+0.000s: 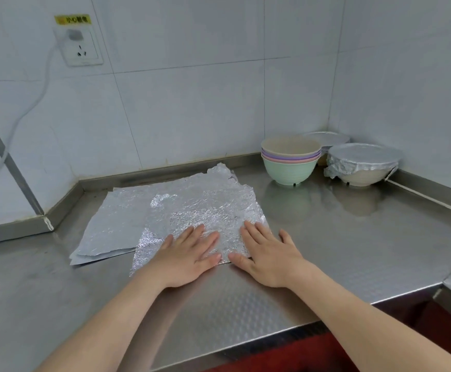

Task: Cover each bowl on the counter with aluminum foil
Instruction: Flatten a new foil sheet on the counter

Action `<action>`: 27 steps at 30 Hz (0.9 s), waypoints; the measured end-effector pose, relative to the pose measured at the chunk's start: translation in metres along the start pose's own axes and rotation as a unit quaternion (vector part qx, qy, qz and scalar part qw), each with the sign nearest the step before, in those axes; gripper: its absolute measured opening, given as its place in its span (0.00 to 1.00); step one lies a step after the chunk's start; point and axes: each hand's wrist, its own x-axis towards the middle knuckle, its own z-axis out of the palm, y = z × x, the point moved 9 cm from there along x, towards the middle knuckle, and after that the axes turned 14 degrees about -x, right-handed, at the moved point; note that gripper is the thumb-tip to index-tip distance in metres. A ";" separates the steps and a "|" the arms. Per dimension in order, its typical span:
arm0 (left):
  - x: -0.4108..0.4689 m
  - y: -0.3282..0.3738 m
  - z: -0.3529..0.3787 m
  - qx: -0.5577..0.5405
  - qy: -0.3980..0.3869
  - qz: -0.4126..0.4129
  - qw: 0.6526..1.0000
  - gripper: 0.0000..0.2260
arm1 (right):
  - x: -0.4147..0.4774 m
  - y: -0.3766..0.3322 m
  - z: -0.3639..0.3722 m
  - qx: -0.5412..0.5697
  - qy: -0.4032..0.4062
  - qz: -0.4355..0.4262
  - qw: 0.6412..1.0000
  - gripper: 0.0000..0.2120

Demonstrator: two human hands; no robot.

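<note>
The steel table (pixel 326 251) carries everything. Left of its centre lies a crinkled aluminum foil sheet (pixel 205 202), overlapping smoother foil sheets (pixel 111 224) that stick out at its 9 o'clock. At 2 o'clock from it, in the corner, stands a stack of uncovered bowls (pixel 290 167), with a foil-covered bowl (pixel 364 162) at the stack's 3 o'clock and a second covered bowl (pixel 326 138) behind. The step looks like flattening the top sheet before it goes over a bowl. To do it well, stroke lightly from the middle out toward 9, 12 and 3 o'clock, since the far edge is already ragged and thin foil tears. Then lift by the near corners so only one sheet comes away. The left grip (pixel 189 253) and right grip (pixel 267 253), both bare hands, lie fully spread at the sheet's 6 o'clock edge. Their fingers are straight and press flat on the foil, clasping nothing.
</note>
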 end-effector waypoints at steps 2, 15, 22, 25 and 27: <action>0.003 -0.005 -0.002 0.006 -0.031 -0.012 0.999 0.36 | 0.000 0.001 0.001 0.000 -0.005 0.000 1.000 0.38; 0.036 0.065 -0.097 -0.034 0.215 0.067 0.974 0.15 | -0.002 0.120 -0.032 0.251 0.137 0.168 0.943 0.26; 0.161 0.196 -0.124 -0.016 0.272 0.216 0.937 0.12 | 0.019 0.201 -0.031 0.405 0.199 0.210 0.868 0.26; 0.214 0.206 -0.126 0.006 0.251 0.160 0.955 0.13 | 0.046 0.218 -0.042 0.516 0.234 0.173 0.806 0.29; 0.230 0.207 -0.132 -0.013 0.240 0.144 0.960 0.13 | 0.060 0.224 -0.051 0.575 0.234 0.162 0.767 0.29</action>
